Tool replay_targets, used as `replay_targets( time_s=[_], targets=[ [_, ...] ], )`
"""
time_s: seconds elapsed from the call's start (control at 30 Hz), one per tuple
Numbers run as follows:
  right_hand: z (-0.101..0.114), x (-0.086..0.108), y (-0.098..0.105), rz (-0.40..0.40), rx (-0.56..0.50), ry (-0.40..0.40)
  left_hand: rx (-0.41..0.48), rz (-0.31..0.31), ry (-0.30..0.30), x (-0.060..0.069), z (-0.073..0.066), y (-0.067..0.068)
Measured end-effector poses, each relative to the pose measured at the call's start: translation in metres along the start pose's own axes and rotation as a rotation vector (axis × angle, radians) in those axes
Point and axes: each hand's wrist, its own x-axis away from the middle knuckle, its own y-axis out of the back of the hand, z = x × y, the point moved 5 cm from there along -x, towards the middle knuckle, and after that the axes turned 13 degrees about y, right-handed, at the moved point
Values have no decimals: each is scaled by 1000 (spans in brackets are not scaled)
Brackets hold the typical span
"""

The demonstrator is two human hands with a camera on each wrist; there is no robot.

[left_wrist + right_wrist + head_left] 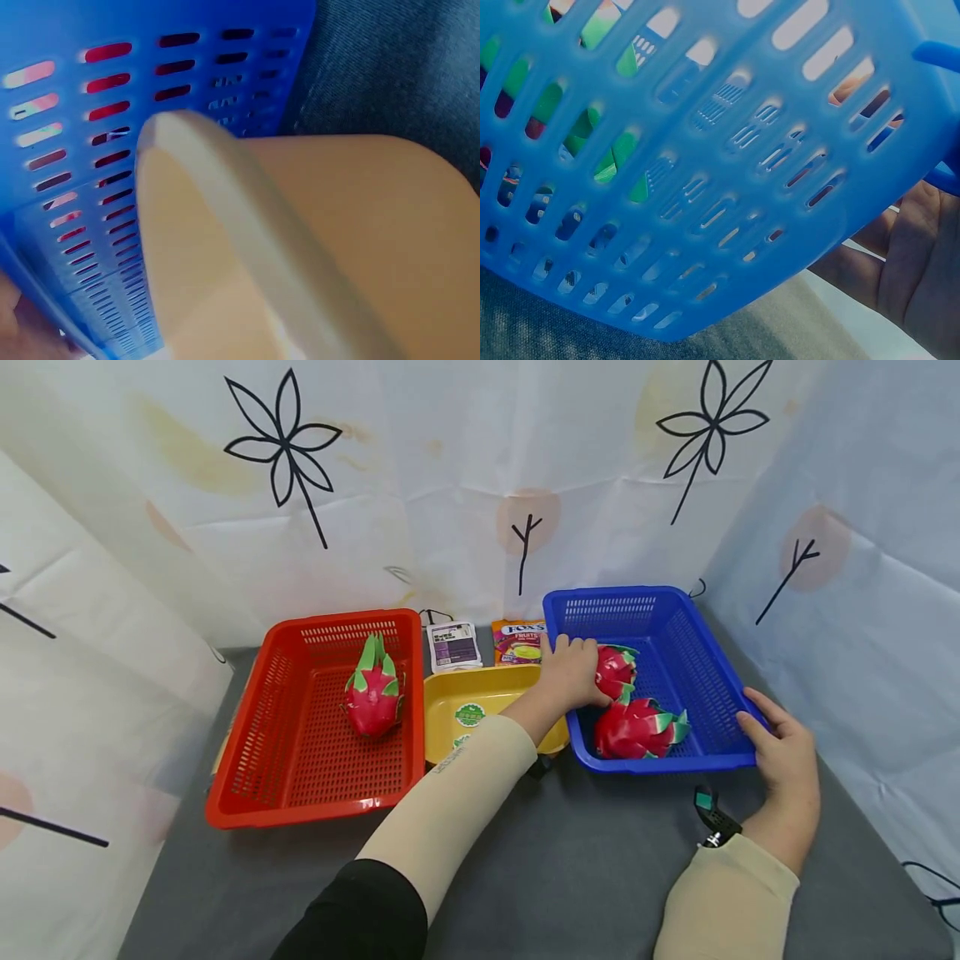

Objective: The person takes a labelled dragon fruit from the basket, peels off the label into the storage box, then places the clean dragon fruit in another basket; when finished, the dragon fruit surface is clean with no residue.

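A blue basket (708, 681) with slotted walls stands on the right of the table, with two red toy dragon fruits inside. One dragon fruit (637, 729) lies near the front wall, its green tips pointing right. The other dragon fruit (617, 672) sits behind it, partly hidden by my left hand (572, 675). That hand grips the basket's left rim, reaching across above a yellow tray (495, 681). My right hand (787, 756) holds the right rim near the front corner. In the right wrist view its fingers (911, 255) show beside the basket wall.
A red basket (315, 752) holding another dragon fruit (373, 697) stands on the left. Behind the yellow tray lie a white and purple packet (454, 646) and an orange candy packet (517, 642). Patterned curtains (450, 485) enclose the grey table (585, 860).
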Motion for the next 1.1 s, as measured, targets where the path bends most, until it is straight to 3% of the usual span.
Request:
replay_targets(
  time_s=[0.13, 0.23, 0.43, 0.57, 0.7, 0.83, 1.1],
  targets=[
    [1, -1, 0, -7, -28, 12, -1, 31, -8, 4, 3, 2],
    [1, -2, 0, -5, -33, 31, 51, 52, -18, 9, 7, 4],
    [2, -1, -1, 10, 9, 16, 227, 22, -71, 24, 15, 15],
    [2, 1, 0, 19, 10, 9, 381, -20, -125, 42, 23, 29],
    [3, 2, 1, 21, 26, -10, 570, -82, -176, 69, 33, 49],
    [3, 2, 0, 37, 82, -37, 721, -184, -232, 101, 46, 69],
    [2, 3, 0, 59, 56, -39, 900, -413, -337, 157, 81, 95]
  ],
)
